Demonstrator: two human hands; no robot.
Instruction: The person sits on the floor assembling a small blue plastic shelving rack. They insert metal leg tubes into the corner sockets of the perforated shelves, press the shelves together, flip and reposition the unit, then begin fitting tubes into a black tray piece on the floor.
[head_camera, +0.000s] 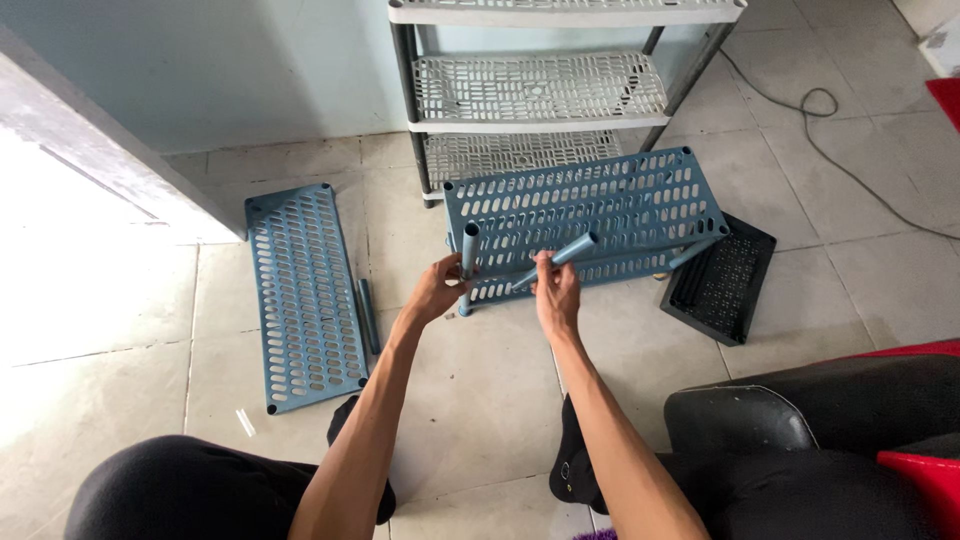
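Right now both hands are up in front of the body over the tiled floor, each closed on a blue plastic tube. Left hand grips an upright tube, long axis near vertical, bottom end by the front corner of the part-built blue shelf unit. Right hand pinches a slanted tube, axis running up and to the right, away from the wrist. Tubes sit close together, not touching as far as I can tell. Shelf unit is just beyond the fingers; left hand is nearer its corner. Loose blue shelf panel and a spare tube lie flat to the left.
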